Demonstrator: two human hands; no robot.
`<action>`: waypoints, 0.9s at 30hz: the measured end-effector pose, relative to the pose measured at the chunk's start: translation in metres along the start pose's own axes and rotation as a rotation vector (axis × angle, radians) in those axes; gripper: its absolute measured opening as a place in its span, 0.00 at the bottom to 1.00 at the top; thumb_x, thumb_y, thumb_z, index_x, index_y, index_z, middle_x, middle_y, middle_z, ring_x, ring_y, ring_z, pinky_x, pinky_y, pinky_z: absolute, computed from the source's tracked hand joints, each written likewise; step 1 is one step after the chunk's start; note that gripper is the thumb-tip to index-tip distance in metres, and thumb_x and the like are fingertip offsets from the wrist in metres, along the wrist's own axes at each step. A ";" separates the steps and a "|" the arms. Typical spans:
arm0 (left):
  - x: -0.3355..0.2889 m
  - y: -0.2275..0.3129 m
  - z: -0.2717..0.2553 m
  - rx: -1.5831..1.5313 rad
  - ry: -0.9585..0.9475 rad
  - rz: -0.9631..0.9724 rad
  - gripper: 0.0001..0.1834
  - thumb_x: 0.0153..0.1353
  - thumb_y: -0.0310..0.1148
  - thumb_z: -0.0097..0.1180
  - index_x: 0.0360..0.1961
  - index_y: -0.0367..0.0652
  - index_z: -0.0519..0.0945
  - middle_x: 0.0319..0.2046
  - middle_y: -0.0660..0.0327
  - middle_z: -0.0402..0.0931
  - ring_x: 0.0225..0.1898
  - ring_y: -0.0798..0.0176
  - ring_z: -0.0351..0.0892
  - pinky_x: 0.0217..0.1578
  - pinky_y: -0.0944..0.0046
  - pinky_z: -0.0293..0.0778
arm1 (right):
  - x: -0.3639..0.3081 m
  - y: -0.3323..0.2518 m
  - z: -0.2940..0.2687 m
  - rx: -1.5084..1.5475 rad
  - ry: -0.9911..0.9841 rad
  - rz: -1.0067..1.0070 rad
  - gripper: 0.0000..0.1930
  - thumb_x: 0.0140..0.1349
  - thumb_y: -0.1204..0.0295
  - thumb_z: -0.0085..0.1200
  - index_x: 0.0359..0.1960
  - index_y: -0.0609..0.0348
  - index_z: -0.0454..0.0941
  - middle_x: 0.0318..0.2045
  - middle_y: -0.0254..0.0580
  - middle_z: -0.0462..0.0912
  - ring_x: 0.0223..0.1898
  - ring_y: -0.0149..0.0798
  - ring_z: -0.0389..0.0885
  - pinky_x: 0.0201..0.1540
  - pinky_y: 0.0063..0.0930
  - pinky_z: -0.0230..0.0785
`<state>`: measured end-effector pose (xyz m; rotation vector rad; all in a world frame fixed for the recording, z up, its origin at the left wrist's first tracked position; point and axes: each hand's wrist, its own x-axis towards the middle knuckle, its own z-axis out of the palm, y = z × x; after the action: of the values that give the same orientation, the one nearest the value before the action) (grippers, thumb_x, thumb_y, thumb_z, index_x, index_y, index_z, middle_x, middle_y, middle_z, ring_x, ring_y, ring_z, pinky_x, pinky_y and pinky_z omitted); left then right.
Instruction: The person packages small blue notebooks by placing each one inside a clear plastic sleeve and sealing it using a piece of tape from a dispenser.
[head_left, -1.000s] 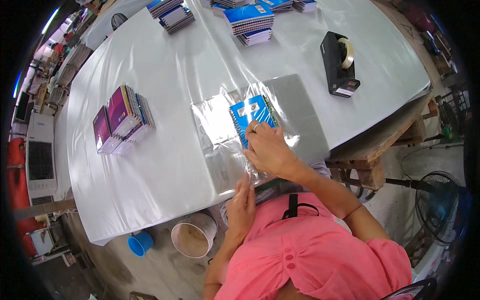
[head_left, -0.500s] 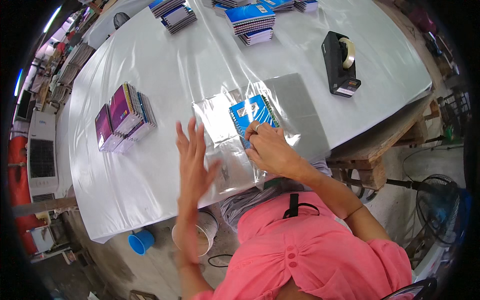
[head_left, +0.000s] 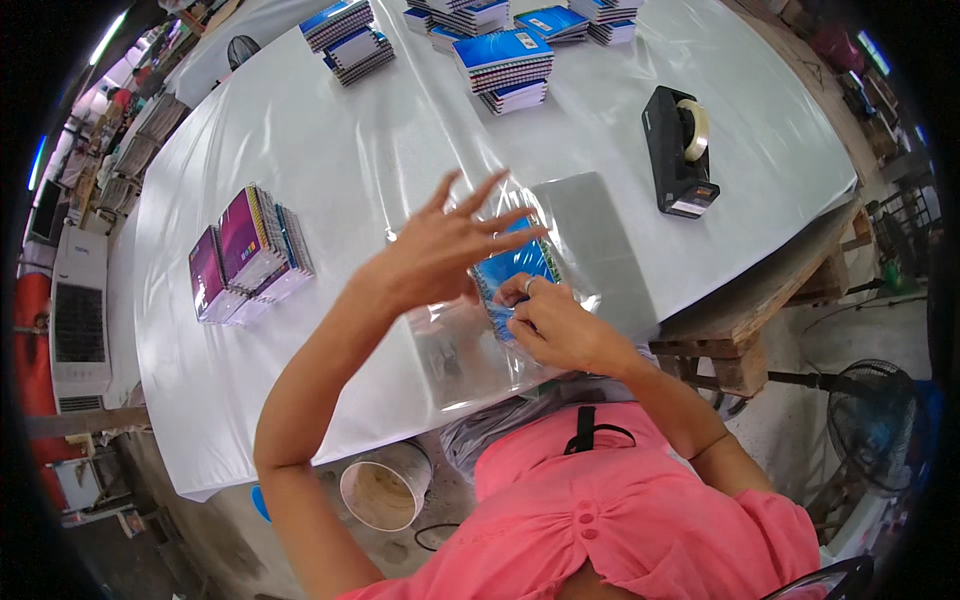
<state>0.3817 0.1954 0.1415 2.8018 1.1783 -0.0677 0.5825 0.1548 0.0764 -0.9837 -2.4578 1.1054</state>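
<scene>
A blue spiral-bound notebook point(head_left: 513, 266) lies on a clear plastic sheet point(head_left: 610, 240) at the near side of the table. My left hand point(head_left: 450, 245) hovers over the notebook's far left part, fingers spread wide and nothing in them. Bent fingers of my right hand point(head_left: 565, 325) rest at the notebook's near right part, thumb and forefinger close together. Whether they pinch the film or just press on the cover is hidden. Part of the cover is behind my left hand.
A black tape dispenser point(head_left: 680, 150) with a tape roll stands at the right. Purple notebooks point(head_left: 245, 250) are stacked at the left; blue notebook stacks point(head_left: 505, 65) stand at the back. The white-covered table point(head_left: 340, 170) ends close to my waist. Below is a white bucket point(head_left: 385, 490).
My left hand has swung up and to the right, from beside the notebook to over it. The right hand stays at the notebook, its fingers slightly shifted. The view has tilted a little.
</scene>
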 end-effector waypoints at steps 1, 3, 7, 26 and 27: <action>0.003 0.006 0.007 -0.003 -0.071 0.019 0.51 0.33 0.38 0.74 0.64 0.72 0.67 0.69 0.75 0.58 0.73 0.52 0.46 0.69 0.35 0.43 | -0.001 0.000 -0.001 -0.003 -0.003 0.002 0.12 0.59 0.72 0.50 0.26 0.69 0.81 0.49 0.49 0.76 0.52 0.48 0.71 0.54 0.46 0.61; 0.002 0.000 0.025 0.039 -0.035 0.049 0.48 0.33 0.40 0.74 0.62 0.72 0.70 0.68 0.76 0.60 0.73 0.53 0.46 0.69 0.35 0.44 | -0.003 -0.003 0.000 -0.065 0.013 -0.026 0.11 0.59 0.73 0.50 0.27 0.68 0.81 0.49 0.49 0.76 0.52 0.48 0.71 0.53 0.46 0.61; 0.003 -0.004 0.033 0.031 0.008 0.145 0.42 0.33 0.43 0.73 0.57 0.74 0.75 0.64 0.78 0.65 0.72 0.54 0.49 0.70 0.37 0.45 | -0.005 -0.003 0.002 -0.069 0.036 -0.050 0.10 0.59 0.73 0.50 0.29 0.67 0.81 0.49 0.49 0.76 0.52 0.48 0.70 0.53 0.46 0.60; -0.008 0.003 0.063 0.024 0.287 0.117 0.25 0.47 0.40 0.61 0.51 0.67 0.81 0.57 0.82 0.74 0.71 0.55 0.54 0.69 0.34 0.41 | -0.011 0.038 -0.045 0.186 0.043 -0.144 0.14 0.54 0.82 0.53 0.44 0.58 0.79 0.51 0.40 0.79 0.56 0.43 0.73 0.63 0.44 0.57; -0.008 0.003 0.067 0.017 0.286 0.116 0.25 0.47 0.40 0.61 0.51 0.67 0.81 0.57 0.82 0.74 0.71 0.55 0.54 0.69 0.34 0.41 | -0.010 0.049 -0.049 -0.084 0.141 -0.366 0.18 0.53 0.82 0.53 0.47 0.55 0.79 0.52 0.38 0.79 0.58 0.41 0.73 0.65 0.44 0.54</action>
<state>0.3782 0.1800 0.0760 2.9607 1.0639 0.3438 0.6367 0.1990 0.0740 -0.5755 -2.4526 0.7916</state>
